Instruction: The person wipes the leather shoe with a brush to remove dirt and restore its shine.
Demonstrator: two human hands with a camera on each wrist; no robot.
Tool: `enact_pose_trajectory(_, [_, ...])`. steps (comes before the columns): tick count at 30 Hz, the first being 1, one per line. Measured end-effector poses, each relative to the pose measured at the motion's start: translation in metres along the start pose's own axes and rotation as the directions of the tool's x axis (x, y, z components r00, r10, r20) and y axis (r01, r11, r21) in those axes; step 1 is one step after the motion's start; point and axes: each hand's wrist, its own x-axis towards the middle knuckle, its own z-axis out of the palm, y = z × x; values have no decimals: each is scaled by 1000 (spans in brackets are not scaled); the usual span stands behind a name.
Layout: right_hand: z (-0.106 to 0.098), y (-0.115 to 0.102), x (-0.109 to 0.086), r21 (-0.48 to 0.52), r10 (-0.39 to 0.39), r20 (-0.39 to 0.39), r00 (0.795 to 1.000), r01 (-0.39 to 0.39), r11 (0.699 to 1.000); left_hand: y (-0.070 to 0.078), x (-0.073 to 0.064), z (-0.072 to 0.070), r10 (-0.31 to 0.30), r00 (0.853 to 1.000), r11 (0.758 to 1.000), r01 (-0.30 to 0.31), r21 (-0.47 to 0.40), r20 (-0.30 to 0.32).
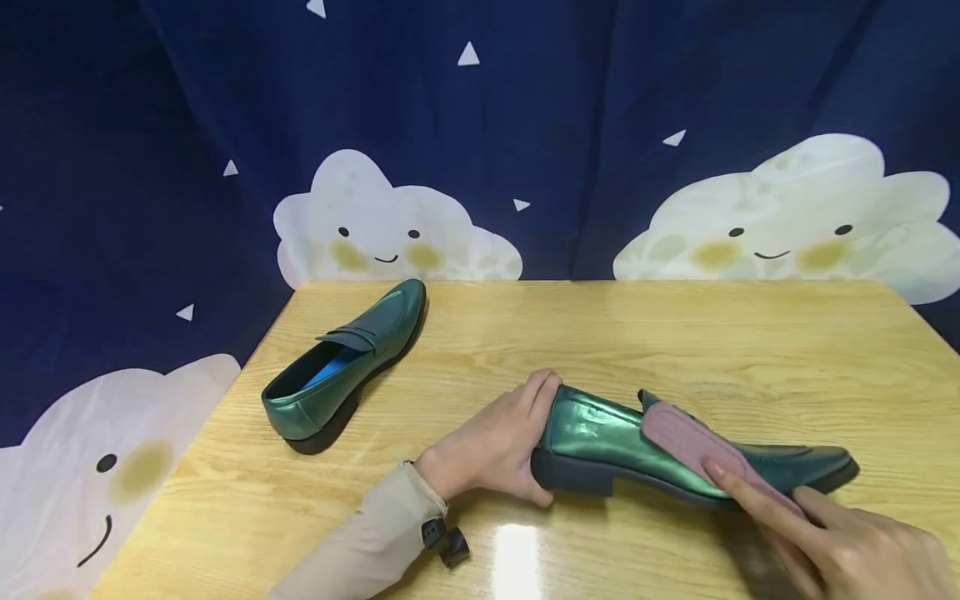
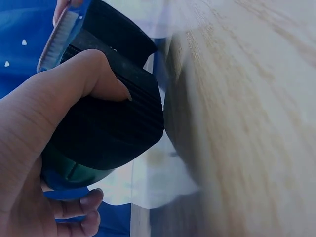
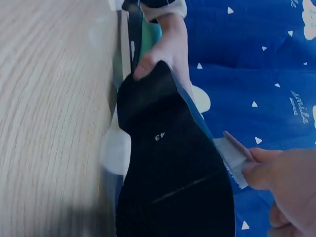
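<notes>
A shiny green loafer (image 1: 600,429) is tilted over the table, its black sole (image 3: 168,143) facing the right wrist camera. My left hand (image 1: 498,442) grips it round the heel, with the thumb on the black heel block (image 2: 113,123) in the left wrist view. In my right hand (image 1: 862,533) is a pink-backed brush (image 1: 690,437), held along the shoe's side. Its pale bristles (image 3: 231,159) touch the upper near the sole's edge in the right wrist view. The matching green loafer (image 1: 337,367), with a blue insole, stands upright at the table's left, apart from both hands.
The wooden table (image 1: 480,333) has pale grain and ends at a dark blue curtain (image 1: 555,108) printed with clouds and triangles. A small black piece (image 1: 453,547) hangs by the left sleeve cuff (image 1: 420,500).
</notes>
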Motion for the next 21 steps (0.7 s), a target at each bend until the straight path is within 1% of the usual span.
enact_pose_trajectory(2, [1, 0, 0, 0, -18, -10, 1000, 18, 1000, 0, 1, -1, -5, 1000, 1000, 5, 0, 6])
enact_pose_trajectory(3, [1, 0, 0, 9, -51, -32, 998, 51, 999, 1, 1, -1, -6, 1000, 1000, 6, -2, 8])
enact_pose_trajectory(6, [3, -4, 1, 38, -156, -115, 981, 161, 986, 1, 1, -1, -9, 1000, 1000, 9, -10, 5])
enact_pose_trajectory(7, [3, -4, 1, 37, -167, -138, 976, 174, 984, 1, 1, -1, -10, 1000, 1000, 10, -14, 2])
enact_pose_trajectory(9, [3, -1, 0, 36, -129, -103, 986, 133, 990, 1, 1, -1, -9, 1000, 1000, 9, -21, -12])
enact_pose_trajectory(10, [2, 1, -1, 27, -95, -68, 993, 97, 995, 1, 2, -1, -10, 1000, 1000, 10, -22, -16])
enact_pose_trajectory(11, [2, 4, -2, 12, -54, -10, 999, 54, 998, 1, 2, -1, -11, 1000, 1000, 11, -22, -18])
enact_pose_trajectory(12, [2, 7, -3, -9, -16, 55, 998, 17, 1000, 1, 2, -1, -12, 1000, 1000, 12, -20, -19])
enact_pose_trajectory(13, [1, 9, -4, -20, 8, 79, 997, -6, 1000, 1, 2, -1, -12, 1000, 1000, 12, -18, -19])
enact_pose_trajectory(14, [1, 8, -4, -24, 17, 83, 996, -16, 1000, 1, 2, -1, -13, 1000, 1000, 13, -18, -17])
enact_pose_trajectory(15, [1, 8, -4, -16, 1, 65, 998, 0, 1000, 2, 2, -1, -15, 1000, 1000, 14, -15, -13])
enact_pose_trajectory(17, [3, 3, -3, 16, -54, -6, 999, 54, 998, 1, 2, -1, -17, 1000, 1000, 17, -11, -7])
enact_pose_trajectory(18, [3, 0, -2, 31, -94, -70, 993, 97, 995, 2, 2, -1, -17, 1000, 1000, 17, -12, -7])
enact_pose_trajectory(19, [4, -3, -2, 42, -130, -142, 981, 138, 990, 2, 1, -2, -19, 1000, 1000, 19, -13, -8])
enact_pose_trajectory(20, [5, -5, -1, 45, -153, -175, 973, 163, 986, 2, 1, -1, -20, 1000, 1000, 20, -14, -9])
enact_pose_trajectory(21, [6, -6, -1, 48, -172, -184, 968, 183, 982, 2, 1, -1, -21, 1000, 1000, 21, -16, -11])
